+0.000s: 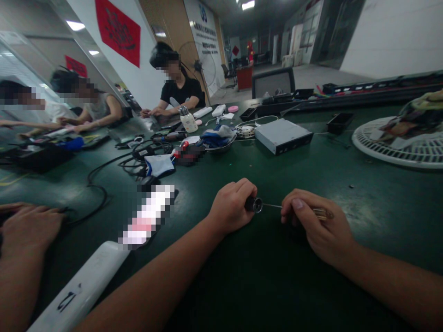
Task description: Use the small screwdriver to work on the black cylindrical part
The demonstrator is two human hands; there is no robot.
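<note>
Dim office with dark green table (pixel 270 173), white walls (pixel 394 37), grey floor (pixel 321 76), ceiling light (pixel 248 5).

Box (pixel 283 133) on table (pixel 270 173), between bowl (pixel 222 149) (cloth (pixel 216 135) inside) and grille (pixel 362 146).

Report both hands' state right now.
Left hand: closed around a dark cylindrical part.
Right hand: closed on a screwdriver's amber handle, thin shaft pointing toward that part.
</note>
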